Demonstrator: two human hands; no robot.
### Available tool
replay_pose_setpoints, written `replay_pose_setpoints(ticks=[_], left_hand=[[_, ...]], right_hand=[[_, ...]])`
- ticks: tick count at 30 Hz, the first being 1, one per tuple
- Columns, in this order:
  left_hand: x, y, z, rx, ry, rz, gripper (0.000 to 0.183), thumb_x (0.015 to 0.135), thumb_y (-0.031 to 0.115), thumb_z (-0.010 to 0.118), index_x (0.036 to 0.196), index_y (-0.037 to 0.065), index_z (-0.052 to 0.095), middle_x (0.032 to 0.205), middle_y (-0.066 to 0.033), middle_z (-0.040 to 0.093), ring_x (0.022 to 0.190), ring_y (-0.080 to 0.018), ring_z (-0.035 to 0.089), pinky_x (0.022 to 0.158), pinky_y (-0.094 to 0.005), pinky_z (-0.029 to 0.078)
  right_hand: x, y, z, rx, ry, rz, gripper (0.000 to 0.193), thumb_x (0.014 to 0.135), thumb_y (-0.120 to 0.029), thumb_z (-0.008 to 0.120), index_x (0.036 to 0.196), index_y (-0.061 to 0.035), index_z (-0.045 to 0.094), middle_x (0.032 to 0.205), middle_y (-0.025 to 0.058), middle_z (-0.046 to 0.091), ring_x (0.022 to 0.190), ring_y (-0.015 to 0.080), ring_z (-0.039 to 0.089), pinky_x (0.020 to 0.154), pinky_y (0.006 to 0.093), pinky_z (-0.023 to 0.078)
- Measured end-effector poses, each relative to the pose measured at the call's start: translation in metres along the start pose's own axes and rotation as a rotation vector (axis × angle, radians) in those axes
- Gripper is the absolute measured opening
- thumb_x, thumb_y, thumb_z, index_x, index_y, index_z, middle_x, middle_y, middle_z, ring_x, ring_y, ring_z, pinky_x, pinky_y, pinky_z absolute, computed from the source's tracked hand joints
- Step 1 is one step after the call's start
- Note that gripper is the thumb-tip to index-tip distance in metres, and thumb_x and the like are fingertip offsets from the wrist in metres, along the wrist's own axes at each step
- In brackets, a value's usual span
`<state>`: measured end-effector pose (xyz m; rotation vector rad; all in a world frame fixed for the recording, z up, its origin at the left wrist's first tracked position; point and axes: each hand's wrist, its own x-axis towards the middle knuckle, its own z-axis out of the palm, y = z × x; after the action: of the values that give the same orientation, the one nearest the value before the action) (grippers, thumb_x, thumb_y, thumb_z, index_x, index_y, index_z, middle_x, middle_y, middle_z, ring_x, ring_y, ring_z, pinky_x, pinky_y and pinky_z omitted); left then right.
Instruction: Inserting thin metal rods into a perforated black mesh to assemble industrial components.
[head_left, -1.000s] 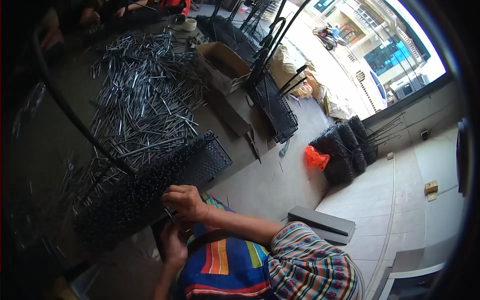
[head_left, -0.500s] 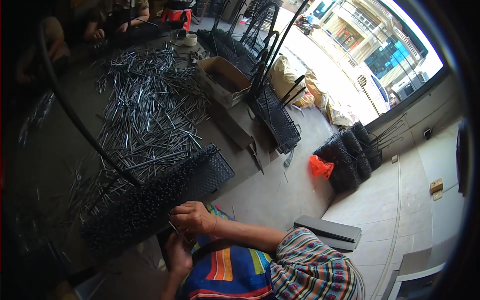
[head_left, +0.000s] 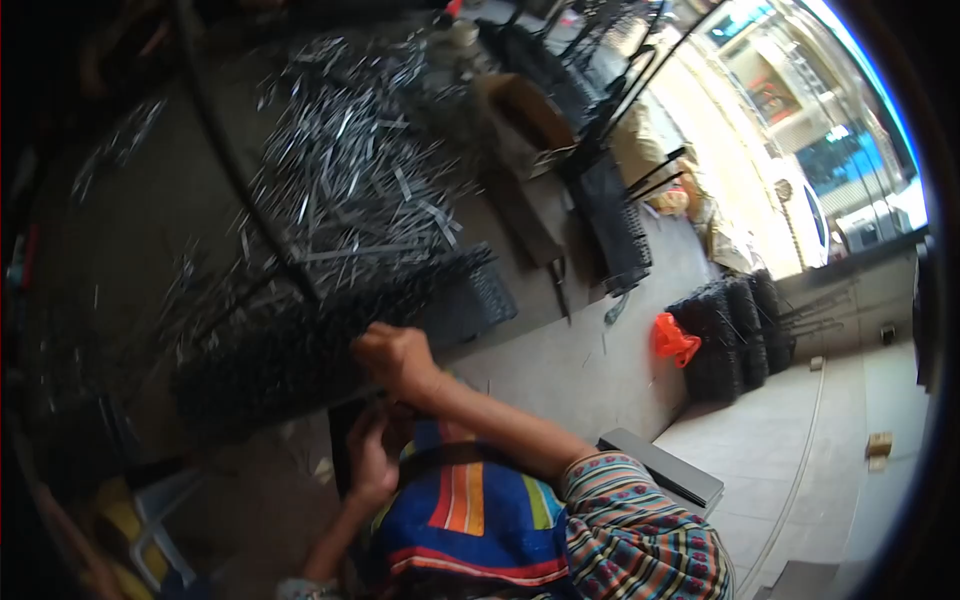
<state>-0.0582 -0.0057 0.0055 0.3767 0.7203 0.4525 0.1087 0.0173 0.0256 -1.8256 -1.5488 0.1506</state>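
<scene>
My right hand is closed just over the near edge of a long black perforated metal tray. Anything in its fingers is too blurred to make out. Dark, bristle-like pieces fill most of this tray, leaving its right end bare. Below the right hand, close to my striped apron, is my left hand with curled fingers, partly hidden; I cannot make out what it holds. Behind the tray lies a large heap of thin shiny metal rods on the table.
A dark curved rod rises across the left side. An open cardboard box stands beyond the heap, near another black tray. On the floor at right are stacked black trays, a red plastic bag and grey flat panels.
The whole view has shifted and blurred, with the scene moving rightward. My right hand has risen away from my left, toward the tray's edge. Before, both hands were together at a thin piece.
</scene>
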Motion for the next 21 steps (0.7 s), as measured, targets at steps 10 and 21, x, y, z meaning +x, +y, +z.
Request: replay_pose_setpoints(ticks=[10, 21], left_hand=[[0.010, 0.008, 0.016, -0.063, -0.010, -0.034, 0.020, 0.094, 0.012, 0.053, 0.108, 0.003, 0.064, 0.093, -0.0069, 0.067, 0.081, -0.0136, 0.063, 0.073, -0.0274, 0.052], [0.019, 0.010, 0.014, -0.028, -0.004, -0.152, 0.014, 0.090, 0.010, 0.059, 0.102, 0.004, 0.064, 0.091, -0.0080, 0.069, 0.081, -0.0172, 0.068, 0.074, -0.0290, 0.055]], right_hand=[[-0.010, 0.000, -0.030, 0.219, 0.020, 0.183, 0.010, 0.078, -0.004, 0.067, 0.087, 0.0001, 0.067, 0.071, 0.0141, 0.061, 0.060, 0.0224, 0.061, 0.054, 0.0298, 0.046], [-0.022, -0.003, -0.039, 0.849, -0.113, 0.725, 0.003, 0.079, -0.001, 0.068, 0.080, -0.0034, 0.066, 0.063, -0.0039, 0.057, 0.052, 0.0018, 0.043, 0.046, 0.0185, 0.031]])
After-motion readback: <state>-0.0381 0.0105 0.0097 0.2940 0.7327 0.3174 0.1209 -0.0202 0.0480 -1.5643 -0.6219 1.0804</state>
